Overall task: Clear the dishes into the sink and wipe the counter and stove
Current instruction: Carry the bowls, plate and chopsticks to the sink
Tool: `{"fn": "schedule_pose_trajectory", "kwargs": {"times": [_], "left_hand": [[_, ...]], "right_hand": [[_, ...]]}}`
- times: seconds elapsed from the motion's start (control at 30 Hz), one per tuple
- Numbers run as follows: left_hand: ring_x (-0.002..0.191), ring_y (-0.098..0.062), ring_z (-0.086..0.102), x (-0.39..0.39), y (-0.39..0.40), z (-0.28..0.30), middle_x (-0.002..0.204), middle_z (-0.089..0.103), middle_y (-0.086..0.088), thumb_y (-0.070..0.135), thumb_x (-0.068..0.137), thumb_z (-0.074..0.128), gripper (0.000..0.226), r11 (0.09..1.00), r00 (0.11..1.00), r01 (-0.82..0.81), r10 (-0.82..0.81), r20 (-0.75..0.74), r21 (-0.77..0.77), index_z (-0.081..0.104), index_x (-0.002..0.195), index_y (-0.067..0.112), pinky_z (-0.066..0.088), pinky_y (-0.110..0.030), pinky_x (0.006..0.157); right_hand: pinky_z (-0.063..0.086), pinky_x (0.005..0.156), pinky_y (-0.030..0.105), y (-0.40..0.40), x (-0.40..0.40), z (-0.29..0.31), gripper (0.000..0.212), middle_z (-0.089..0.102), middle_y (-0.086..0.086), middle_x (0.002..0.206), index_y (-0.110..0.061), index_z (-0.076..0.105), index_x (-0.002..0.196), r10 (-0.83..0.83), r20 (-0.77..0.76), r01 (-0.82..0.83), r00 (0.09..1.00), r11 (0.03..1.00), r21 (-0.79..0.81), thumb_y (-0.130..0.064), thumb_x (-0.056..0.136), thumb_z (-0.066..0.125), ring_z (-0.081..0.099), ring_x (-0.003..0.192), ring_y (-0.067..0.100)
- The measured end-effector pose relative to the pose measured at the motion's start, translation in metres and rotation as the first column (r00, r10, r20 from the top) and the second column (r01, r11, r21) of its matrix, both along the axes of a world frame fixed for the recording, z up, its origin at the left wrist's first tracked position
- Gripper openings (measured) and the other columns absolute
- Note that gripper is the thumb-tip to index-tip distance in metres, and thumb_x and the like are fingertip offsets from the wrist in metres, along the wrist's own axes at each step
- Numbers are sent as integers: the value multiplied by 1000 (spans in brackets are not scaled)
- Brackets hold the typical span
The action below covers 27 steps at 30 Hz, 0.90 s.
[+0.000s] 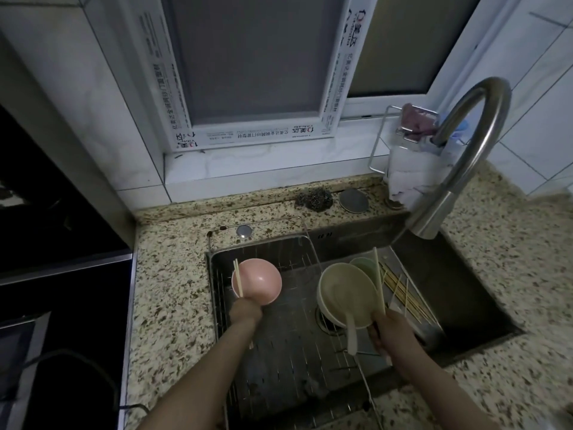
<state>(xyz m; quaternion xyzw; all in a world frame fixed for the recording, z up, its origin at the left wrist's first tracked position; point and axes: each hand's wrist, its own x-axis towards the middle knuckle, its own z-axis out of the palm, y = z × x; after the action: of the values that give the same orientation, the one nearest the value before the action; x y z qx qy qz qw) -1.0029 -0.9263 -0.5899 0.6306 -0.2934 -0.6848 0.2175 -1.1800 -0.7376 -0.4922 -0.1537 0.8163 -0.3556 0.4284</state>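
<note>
Pink bowl (257, 281) — round, glossy; chopsticks (238, 278) alongside.

Light: I see a dim room.
Walls: white tile (102, 97).
Window: white-framed window (257, 72) above the worktop's back edge.
Worktop: speckled stone worktop (173, 274).

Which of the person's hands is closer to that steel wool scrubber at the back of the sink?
Probably the left hand, holding the pink bowl below and left of the scrubber. The right hand sits lower, below and right of it.
</note>
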Motion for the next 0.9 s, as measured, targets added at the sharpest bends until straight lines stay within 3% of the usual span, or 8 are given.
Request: {"fn": "schedule_pose_trajectory", "kwargs": {"times": [0.03,0.07,0.13,0.23,0.43,0.53,0.67,0.9], "left_hand": [[142,-34,15,1,-3,-2,137,48,-23,5,85,45,51,1000,1000,-7,7,-6,-21,38,134,-5,39,-56,98],[141,-39,15,-1,-4,6,138,45,-28,6,93,36,39,999,997,-32,32,-69,-4,42,131,-5,12,-53,114],[137,-49,19,-1,-7,3,139,33,-38,14,101,28,39,990,994,27,-13,104,-139,47,124,-11,-36,-27,98],[143,-32,17,4,-10,-10,155,19,-16,18,103,20,46,995,993,-5,16,115,-95,19,147,2,7,-36,116],[140,-30,23,11,7,2,153,23,-12,23,100,40,55,993,999,48,-48,-6,106,17,147,7,14,-35,114],[105,-39,57,18,32,-2,120,57,-23,21,96,46,37,993,997,11,-20,81,118,49,129,3,47,-38,77],[51,-25,45,29,58,9,66,51,-12,17,93,40,31,997,993,41,-49,110,70,62,101,-4,32,-24,45],[68,-24,46,67,43,50,69,48,-10,16,93,38,23,977,996,-13,32,85,-215,52,75,16,31,-29,56]], "right_hand": [[27,44,23,-2,1,0,42,39,5,43,-9,45,54,-7,18,7,1000,1000,-5,-8,95,36,33,38,16],[26,43,23,-4,3,-1,41,38,5,44,-8,45,56,-16,38,17,999,1000,-10,-8,96,36,32,38,15],[26,42,22,-7,6,-2,38,38,5,45,-8,44,60,-25,63,26,998,1000,-8,-9,97,35,31,38,14],[26,43,23,-10,10,-4,36,39,3,46,-9,44,62,-28,66,28,997,1000,-8,-10,97,35,32,40,14],[26,38,20,-14,22,-1,40,39,0,41,-10,44,58,11,37,-10,999,1000,-18,-9,97,36,31,35,11],[27,40,22,-19,30,1,40,40,0,41,-9,44,58,36,16,-36,999,999,-22,-9,97,37,32,33,11],[29,44,24,-29,44,4,41,42,0,41,-9,46,56,59,-15,-59,998,998,-24,-10,97,39,36,38,13],[29,41,21,-68,74,-11,40,45,-1,43,-11,48,58,163,-66,-165,984,986,-33,-11,97,39,38,38,11]]}}
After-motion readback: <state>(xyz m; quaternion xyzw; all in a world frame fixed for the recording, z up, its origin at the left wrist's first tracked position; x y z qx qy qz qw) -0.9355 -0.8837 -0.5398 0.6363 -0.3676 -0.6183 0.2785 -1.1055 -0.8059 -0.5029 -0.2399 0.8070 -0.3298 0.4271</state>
